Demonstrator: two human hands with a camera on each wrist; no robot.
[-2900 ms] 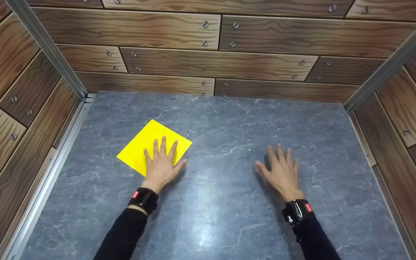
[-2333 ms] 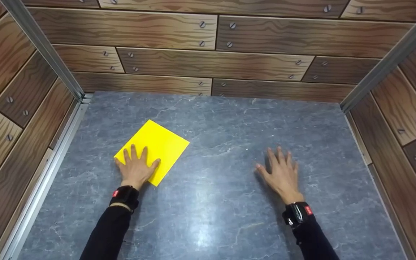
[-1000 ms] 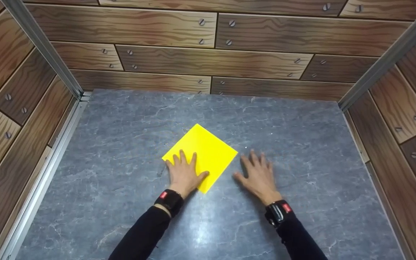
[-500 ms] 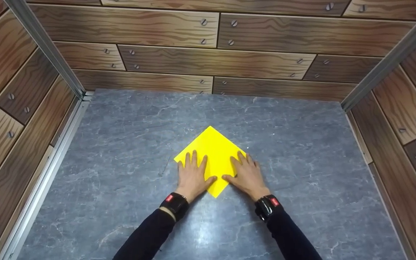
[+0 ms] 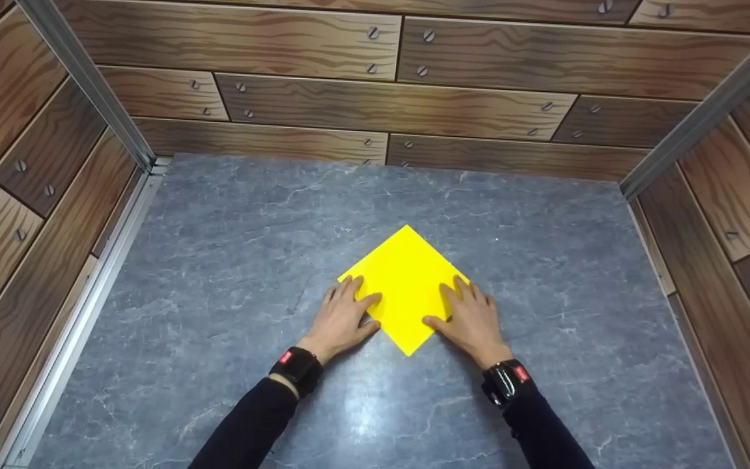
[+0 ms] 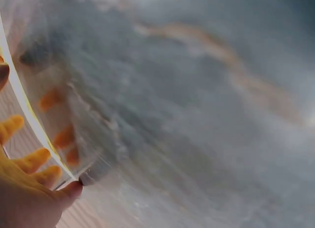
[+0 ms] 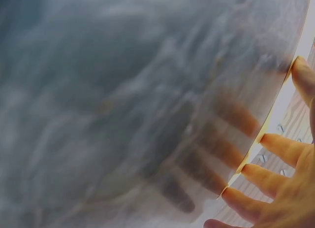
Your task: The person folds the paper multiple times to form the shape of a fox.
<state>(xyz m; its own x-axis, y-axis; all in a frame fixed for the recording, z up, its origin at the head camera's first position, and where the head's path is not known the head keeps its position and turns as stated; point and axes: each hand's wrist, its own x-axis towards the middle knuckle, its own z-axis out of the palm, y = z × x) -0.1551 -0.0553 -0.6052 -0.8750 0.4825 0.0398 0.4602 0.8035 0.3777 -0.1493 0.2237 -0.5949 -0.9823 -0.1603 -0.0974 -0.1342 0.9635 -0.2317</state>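
Where the yellow sheet point(image 5: 407, 286) lies: flat on the grey marbled tabletop point(image 5: 238, 247), a little right of the middle, turned like a diamond with one corner toward the plank wall and one toward the person.

Left hand point(image 5: 342, 322): at the sheet's left corner – thumb and index finger stand apart, the index reaching over the yellow surface, the thumb tip at the near-left edge; the other fingertips sit by the corner.

Right hand point(image 5: 472, 322): at the sheet's right side, fingers spread and thumb well apart from them; the tips of the index and middle fingers rest on the sheet near its right corner, and the thumb lies across the near-right edge.

Wrist views: both low and partly blurred – each shows fingertips along a thin bright sheet edge, with orange finger reflections in the glossy tabletop.

Arms: dark sleeves point(image 5: 245, 423) and, on each wrist, a black band point(image 5: 298, 370) with a red tag.

Surroundings: a back wall point(image 5: 310, 45) of wood-patterned planks with printed screws, similar walls to either side, grey metal posts point(image 5: 82, 78) at the two far corners, and a pale metal rail point(image 5: 88, 306) along the left edge.

Light: a white glare on the tabletop between the forearms.
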